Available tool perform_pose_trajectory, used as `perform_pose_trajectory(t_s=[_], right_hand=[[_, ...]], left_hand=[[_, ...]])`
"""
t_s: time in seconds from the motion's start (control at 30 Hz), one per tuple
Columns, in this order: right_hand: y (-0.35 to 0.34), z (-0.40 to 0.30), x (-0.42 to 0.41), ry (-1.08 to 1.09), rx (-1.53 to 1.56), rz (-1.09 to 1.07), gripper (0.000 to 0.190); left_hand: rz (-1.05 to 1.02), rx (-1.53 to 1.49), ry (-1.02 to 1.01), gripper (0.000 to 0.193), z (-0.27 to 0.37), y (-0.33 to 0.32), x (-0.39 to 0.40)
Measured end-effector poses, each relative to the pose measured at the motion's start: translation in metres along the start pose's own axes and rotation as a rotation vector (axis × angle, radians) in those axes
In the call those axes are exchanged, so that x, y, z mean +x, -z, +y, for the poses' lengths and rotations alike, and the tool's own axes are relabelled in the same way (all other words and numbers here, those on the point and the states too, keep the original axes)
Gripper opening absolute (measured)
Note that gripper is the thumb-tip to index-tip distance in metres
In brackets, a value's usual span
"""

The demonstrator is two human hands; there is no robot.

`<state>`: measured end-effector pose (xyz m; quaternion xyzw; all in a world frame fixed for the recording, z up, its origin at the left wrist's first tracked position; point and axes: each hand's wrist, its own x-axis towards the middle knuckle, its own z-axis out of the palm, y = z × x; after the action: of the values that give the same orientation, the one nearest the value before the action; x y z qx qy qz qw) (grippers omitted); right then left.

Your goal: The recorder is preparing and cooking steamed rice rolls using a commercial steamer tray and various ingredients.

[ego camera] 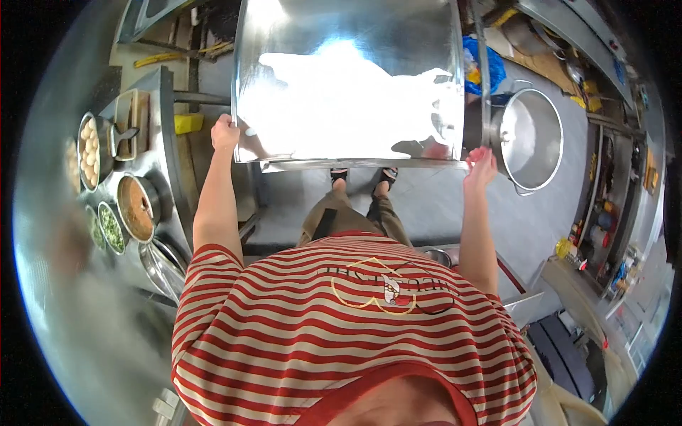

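In front of my body a large, shiny stainless-steel panel (341,32) spans the space between my arms. A bright white patch with ragged edges covers much of it; whether this is glare or something on the surface, I cannot tell. My left hand (225,133) has its fingers curled around the panel's left edge. Just past the panel's near right corner, my right hand (481,168) closes on the end of a narrow metal rail (485,101). A thin metal ledge (367,165) runs along the panel's near side. Both hands' fingertips are partly hidden.
On a steel counter (165,138) at left stand a pot of eggs or round balls (89,152), a pot of brown sauce (136,207) and a bowl of chopped greens (111,228). A big empty stockpot (533,141) stands at right, near a blue plastic bag (493,66).
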<state>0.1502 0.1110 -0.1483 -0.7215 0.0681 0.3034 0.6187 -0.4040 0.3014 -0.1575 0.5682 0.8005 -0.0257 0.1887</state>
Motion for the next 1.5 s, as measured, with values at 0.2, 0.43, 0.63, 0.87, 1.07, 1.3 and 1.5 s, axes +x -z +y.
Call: perform_pose_trajectory(t_s=[0.2,0.43,0.63,0.87,1.07,1.3,1.5], right_hand=[[-0.078,0.023,0.077,0.618,-0.937,-0.366,0.051],[-0.113,0.029,0.086,0.370,-0.734,-0.312,0.069],[-0.121,-0.055,0.030,0.261,-0.869,-0.233,0.072],[-0.088,-0.082,0.049,0.355,-0.789,-0.305,0.071],[-0.111,-0.030,0.054,0.332,-0.589,-0.379,0.053],[-0.122,-0.012,0.056,0.275,-0.486,-0.265,0.064],[-0.124,-0.075,0.004,-0.056,-0.370,-0.483,0.054]], left_hand=[[0.099,-0.710,0.204,0.067,-0.055,-0.014,0.063],[-0.135,-1.042,0.478,0.086,0.001,-0.025,0.065],[-0.095,-1.347,0.632,0.078,-0.029,-0.044,0.004],[0.035,-1.476,0.575,0.068,0.030,0.004,-0.048],[0.021,-1.530,0.440,0.075,-0.019,0.069,-0.021],[0.083,-1.412,0.222,0.064,-0.021,0.099,-0.002],[0.182,-1.010,0.170,0.068,-0.028,0.115,-0.011]])
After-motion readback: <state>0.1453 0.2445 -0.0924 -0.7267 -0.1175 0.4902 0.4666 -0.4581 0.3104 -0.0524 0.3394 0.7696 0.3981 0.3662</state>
